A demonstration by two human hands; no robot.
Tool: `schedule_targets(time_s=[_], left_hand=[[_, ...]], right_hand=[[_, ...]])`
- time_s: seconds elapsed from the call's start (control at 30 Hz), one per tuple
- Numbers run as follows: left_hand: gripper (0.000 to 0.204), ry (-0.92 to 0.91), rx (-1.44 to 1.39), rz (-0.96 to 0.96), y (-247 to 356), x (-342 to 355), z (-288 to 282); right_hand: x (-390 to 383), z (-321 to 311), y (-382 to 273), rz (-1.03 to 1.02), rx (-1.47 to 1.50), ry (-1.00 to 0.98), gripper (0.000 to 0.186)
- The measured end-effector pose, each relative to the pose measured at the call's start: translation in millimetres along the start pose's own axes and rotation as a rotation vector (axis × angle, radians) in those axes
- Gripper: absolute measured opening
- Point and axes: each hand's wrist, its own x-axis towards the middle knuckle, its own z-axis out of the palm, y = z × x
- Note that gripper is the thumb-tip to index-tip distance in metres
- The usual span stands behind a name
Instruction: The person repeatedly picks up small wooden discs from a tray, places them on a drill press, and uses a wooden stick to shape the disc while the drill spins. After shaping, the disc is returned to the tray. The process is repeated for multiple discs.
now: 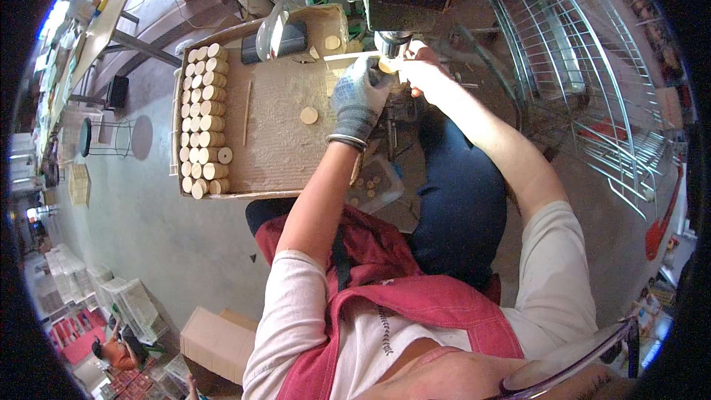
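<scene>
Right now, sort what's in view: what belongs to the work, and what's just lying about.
Likely in use:
wooden piece between left hand and right hand
machine head
stacked wooden pieces
cardboard tray

Likely just lying about:
flat black case in the tray
stool
brown carton

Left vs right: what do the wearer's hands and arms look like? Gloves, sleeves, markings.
Left hand: pale grey fabric glove, bluish marking on its back, darker grey knit cuff; a narrow dark wristband sits just below the cuff. Right hand: no glove visible. Both arms have loose, off-white fabric sleeves ending near the elbows. No cables visible on either arm.
</scene>
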Motion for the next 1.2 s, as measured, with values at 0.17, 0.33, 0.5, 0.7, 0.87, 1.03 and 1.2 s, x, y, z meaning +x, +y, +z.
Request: schedule_targets(time_s=[0.17,0.33,0.5,0.7,0.87,1.03,1.2], left_hand=[[0.038,0.017,0.03,0.011,2,-1,2],[0.037,0.009,0.08,0.004,12,-2,-2],[0.038,-0.056,0.093,-0.028,12,1,-4],[0.038,0.013,0.152,0.012,9,-1,0],[0.032,-0.035,-0.114,-0.078,-2,-6,-8],[0.026,-0.081,-0.155,-0.171,12,-16,-14],[0.029,-0.132,-0.24,-0.1,-4,-11,-11]], right_hand=[[4,-3,4,0.002,0.0,-0.069,0.032],[3,-1,5,-0.005,-0.015,-0.037,0.032],[8,-1,9,-0.016,-0.05,-0.045,0.033],[3,-1,6,-0.048,-0.001,-0.037,0.035],[-9,-4,-9,-0.006,-0.01,-0.059,0.042],[-5,-5,-2,-0.052,0.034,-0.051,0.045],[-3,-7,-3,-0.035,0.051,-0.089,0.048]])
